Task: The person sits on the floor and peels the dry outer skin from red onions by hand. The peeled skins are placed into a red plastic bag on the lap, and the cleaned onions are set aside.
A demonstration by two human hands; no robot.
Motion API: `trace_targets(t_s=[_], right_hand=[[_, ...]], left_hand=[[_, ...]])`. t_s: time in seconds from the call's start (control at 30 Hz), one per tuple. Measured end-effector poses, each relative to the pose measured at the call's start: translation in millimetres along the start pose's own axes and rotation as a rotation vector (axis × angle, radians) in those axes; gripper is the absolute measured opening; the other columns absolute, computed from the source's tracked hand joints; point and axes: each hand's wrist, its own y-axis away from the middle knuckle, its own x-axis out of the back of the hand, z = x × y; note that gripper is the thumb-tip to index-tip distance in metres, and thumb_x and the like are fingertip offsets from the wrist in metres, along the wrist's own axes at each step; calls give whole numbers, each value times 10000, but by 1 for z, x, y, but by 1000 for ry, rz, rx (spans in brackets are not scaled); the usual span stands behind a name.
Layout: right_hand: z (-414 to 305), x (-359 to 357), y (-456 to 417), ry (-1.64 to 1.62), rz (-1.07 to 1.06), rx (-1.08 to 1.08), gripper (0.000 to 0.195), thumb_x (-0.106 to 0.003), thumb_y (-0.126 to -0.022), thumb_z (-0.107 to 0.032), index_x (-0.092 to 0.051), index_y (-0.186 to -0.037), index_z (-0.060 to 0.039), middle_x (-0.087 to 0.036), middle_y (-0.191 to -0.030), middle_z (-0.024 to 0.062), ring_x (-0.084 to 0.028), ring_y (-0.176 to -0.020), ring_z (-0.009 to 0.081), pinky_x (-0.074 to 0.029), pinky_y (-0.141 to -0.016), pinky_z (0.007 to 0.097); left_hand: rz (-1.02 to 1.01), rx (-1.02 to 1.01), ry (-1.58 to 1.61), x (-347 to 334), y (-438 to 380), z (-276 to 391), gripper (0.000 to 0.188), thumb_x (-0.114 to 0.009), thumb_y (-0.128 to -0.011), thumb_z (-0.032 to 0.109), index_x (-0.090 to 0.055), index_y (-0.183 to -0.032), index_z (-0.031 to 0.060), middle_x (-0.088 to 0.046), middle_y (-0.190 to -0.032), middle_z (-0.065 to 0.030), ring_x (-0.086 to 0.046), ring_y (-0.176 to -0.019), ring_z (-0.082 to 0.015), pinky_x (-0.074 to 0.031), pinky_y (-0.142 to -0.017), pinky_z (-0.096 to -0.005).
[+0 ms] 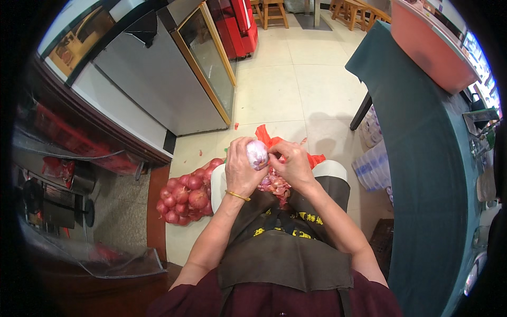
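Observation:
My left hand point(240, 166) is closed around a pale purple onion point(257, 153), its pale surface facing up. The thumb and forefinger of my right hand point(292, 163) pinch at the onion's right side; whether a bit of skin is between them is too small to tell. Below my hands lie reddish onion skins point(275, 185), in or beside a red plastic bag point(264, 134) that is partly hidden by my hands. A mesh sack of red onions point(188, 194) rests on the floor left of my knee. A dark apron with yellow writing covers my lap.
On the right stands a table with a dark green cloth point(424, 158), bearing a pink plastic tub point(435, 47). Wrapped packs point(372, 166) are beneath it. A grey panel point(154, 75) and a gold-framed glass door point(210, 59) stand at the left. Wooden stools point(274, 14) are farther off.

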Motion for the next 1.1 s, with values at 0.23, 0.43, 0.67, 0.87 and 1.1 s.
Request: trace_targets(t_s=[0.23,0.43,0.67,0.87,1.1], right_hand=[[6,3,3,-234,88,-326,99,-638,-748,-44,-659,-801,37,-666,-696,111,-639,-638,151,-508,-612,283],[33,0,5,-254,133,-464,150,-641,-756,-99,-653,-772,50,-660,-646,92,-607,-594,105,-496,-585,273],[75,-20,9,-49,204,-476,161,-643,-746,-103,-650,-748,58,-659,-645,147,-641,-579,195,-505,-575,325],[118,-44,25,192,92,-460,154,-660,-757,-86,-664,-833,48,-685,-754,170,-678,-680,255,-522,-648,350],[85,-30,23,-56,-45,-391,210,-695,-802,-95,-685,-988,3,-707,-891,129,-684,-822,195,-524,-738,304]], left_hand=[[-54,97,123,1,1,3,707,-830,-563,167,-472,-1158,36,-533,-1092,-145,-576,-1005,-314,-479,-870,-390],[-46,194,333,-4,4,-3,734,-871,-577,184,-476,-1181,52,-543,-1149,-100,-589,-1027,-211,-490,-878,-330],[14,432,876,-8,12,-20,747,-883,-591,139,-460,-1201,62,-560,-1140,-75,-581,-1047,-184,-503,-899,-319],[-84,504,1179,12,1,-16,738,-845,-628,83,-434,-1242,73,-553,-1170,-78,-574,-1073,-184,-492,-939,-326],[-127,120,403,8,2,-21,742,-850,-575,152,-477,-1208,51,-542,-1183,-112,-568,-1086,-249,-462,-940,-350]])
